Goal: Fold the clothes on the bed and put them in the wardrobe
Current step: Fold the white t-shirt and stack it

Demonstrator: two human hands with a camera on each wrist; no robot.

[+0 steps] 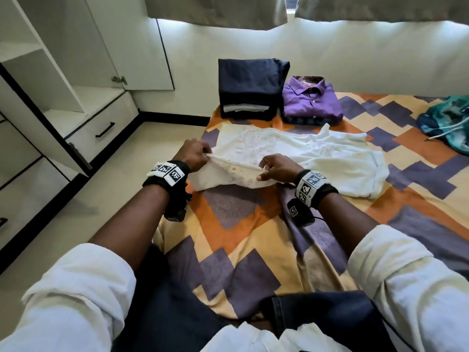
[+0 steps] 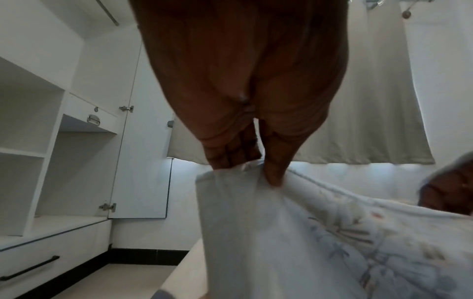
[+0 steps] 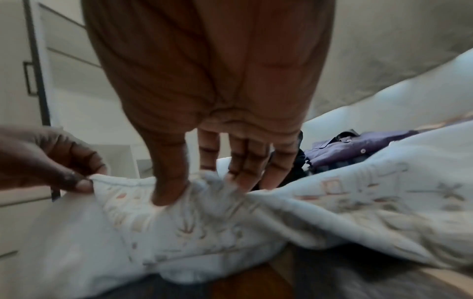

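A white printed garment (image 1: 291, 153) lies spread across the patterned bed (image 1: 253, 237), its near edge lifted. My left hand (image 1: 194, 154) pinches that edge at its left end; in the left wrist view the thumb and fingers (image 2: 271, 174) clamp the white cloth (image 2: 320, 242). My right hand (image 1: 275, 167) pinches the same edge further right, thumb on top of the fabric (image 3: 204, 212) and fingers behind it. A folded dark stack (image 1: 250, 88) and a folded purple shirt (image 1: 311, 100) sit at the far side of the bed. The open white wardrobe (image 1: 50, 80) stands to the left.
A crumpled teal garment (image 1: 448, 120) lies at the bed's right edge. The wardrobe door (image 1: 142, 47) hangs open beside the bed's far corner, with drawers (image 1: 101, 123) below the shelves. Pale floor (image 1: 106, 194) runs between wardrobe and bed. Curtains hang above.
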